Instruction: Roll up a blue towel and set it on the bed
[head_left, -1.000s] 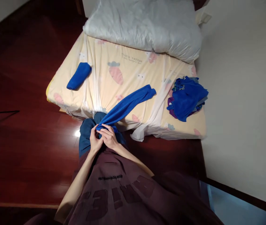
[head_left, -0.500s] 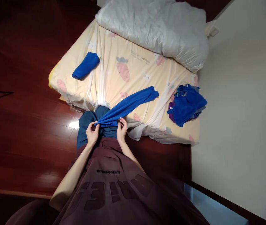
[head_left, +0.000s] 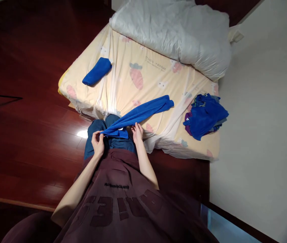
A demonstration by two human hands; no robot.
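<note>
Blue towel [head_left: 143, 111] | near end between both hands | left [head_left: 97, 143], right [head_left: 137, 132] seemingly pinching its corners

A bed by the wall with laundry lying about on it

We are looking down at a bed [head_left: 123, 86] whose cream sheet is showing carrot prints, with a rumpled white duvet [head_left: 174, 33] bunching at its far end. A rolled blue towel [head_left: 97, 71] is lying near the bed's left edge, and a heap of blue and purple cloths [head_left: 204, 114] is sitting near the right edge, close to the pale wall [head_left: 265, 118]. Dark red wooden floor [head_left: 27, 118] is gleaming around the bed.
</note>
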